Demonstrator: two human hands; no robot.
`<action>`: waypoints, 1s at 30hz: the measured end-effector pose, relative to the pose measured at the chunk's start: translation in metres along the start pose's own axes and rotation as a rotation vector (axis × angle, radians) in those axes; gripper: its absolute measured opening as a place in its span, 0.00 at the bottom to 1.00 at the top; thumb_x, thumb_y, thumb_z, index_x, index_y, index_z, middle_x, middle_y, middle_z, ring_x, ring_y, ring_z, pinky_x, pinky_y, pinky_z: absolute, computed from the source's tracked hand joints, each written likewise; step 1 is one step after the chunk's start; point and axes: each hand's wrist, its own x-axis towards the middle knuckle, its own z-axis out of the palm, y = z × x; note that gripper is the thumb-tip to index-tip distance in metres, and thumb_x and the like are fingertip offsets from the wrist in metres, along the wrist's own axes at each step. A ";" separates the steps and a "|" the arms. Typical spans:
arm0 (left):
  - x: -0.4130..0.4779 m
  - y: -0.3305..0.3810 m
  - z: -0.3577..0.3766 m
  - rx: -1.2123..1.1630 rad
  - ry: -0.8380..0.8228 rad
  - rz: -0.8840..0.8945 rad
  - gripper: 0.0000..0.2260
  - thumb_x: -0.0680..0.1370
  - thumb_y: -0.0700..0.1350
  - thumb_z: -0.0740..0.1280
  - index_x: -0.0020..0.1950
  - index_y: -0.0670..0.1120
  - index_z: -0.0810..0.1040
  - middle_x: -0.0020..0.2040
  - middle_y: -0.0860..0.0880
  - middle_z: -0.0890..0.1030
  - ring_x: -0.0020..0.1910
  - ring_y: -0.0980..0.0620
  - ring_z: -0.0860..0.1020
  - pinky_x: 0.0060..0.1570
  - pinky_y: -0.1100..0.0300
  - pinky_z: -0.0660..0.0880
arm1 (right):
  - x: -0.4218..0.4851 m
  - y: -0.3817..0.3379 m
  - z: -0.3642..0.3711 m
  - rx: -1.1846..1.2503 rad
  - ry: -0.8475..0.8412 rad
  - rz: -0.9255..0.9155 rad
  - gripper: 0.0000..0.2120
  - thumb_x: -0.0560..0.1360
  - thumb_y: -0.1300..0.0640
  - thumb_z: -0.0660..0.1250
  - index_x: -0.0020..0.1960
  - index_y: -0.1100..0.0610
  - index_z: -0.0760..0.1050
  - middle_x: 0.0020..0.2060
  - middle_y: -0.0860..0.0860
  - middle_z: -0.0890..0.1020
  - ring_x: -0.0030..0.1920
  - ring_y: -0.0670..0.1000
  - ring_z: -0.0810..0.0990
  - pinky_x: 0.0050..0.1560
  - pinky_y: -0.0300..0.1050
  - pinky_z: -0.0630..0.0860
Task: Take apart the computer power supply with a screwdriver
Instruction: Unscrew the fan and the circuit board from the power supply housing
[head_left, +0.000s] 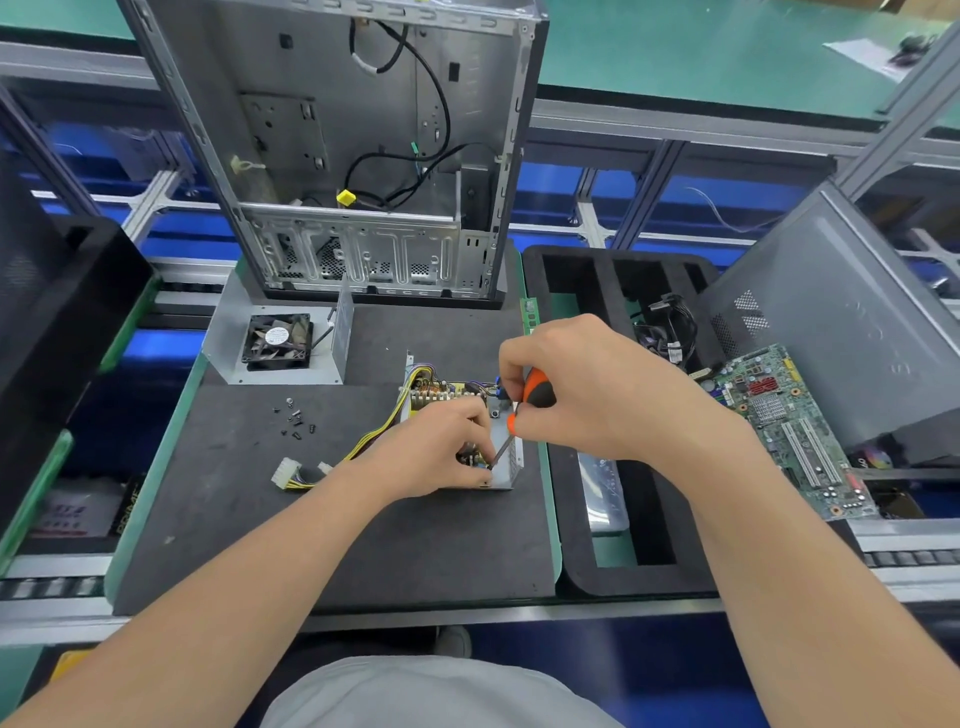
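While clamped round orange-black screwdriver (537, 391), right grip (587, 384) angled down-left, tip at near right corner of opened power supply (452, 391) — mid-counter (260, 519), directly under both hands. Left grip (441, 447) curled on unit's near edge, touching just left of tip. Loose screws (293, 418) well left — fan cover (280, 343) behind.

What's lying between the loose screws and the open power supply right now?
Head view: bare dark mat between the loose screws and the power supply, crossed only by the supply's yellow wires near its edge.
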 end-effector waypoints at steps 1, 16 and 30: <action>0.000 0.000 0.001 -0.004 0.004 0.003 0.03 0.74 0.50 0.78 0.45 0.55 0.86 0.45 0.60 0.70 0.42 0.61 0.73 0.42 0.57 0.75 | -0.001 0.000 -0.001 0.004 0.005 0.003 0.05 0.71 0.54 0.72 0.43 0.48 0.76 0.35 0.41 0.74 0.37 0.39 0.72 0.33 0.44 0.73; -0.026 -0.008 -0.027 -0.099 0.756 -0.268 0.08 0.72 0.45 0.79 0.42 0.52 0.81 0.40 0.57 0.78 0.35 0.52 0.77 0.39 0.69 0.71 | 0.009 -0.004 0.010 0.034 -0.041 0.025 0.05 0.73 0.54 0.72 0.43 0.49 0.76 0.33 0.42 0.74 0.39 0.43 0.74 0.35 0.49 0.77; -0.107 -0.103 -0.030 -0.084 0.681 -0.901 0.05 0.73 0.46 0.78 0.46 0.55 0.84 0.50 0.54 0.80 0.50 0.53 0.80 0.51 0.55 0.76 | 0.044 -0.015 0.020 0.051 -0.145 0.076 0.05 0.73 0.55 0.72 0.43 0.49 0.76 0.32 0.42 0.79 0.37 0.44 0.77 0.39 0.54 0.82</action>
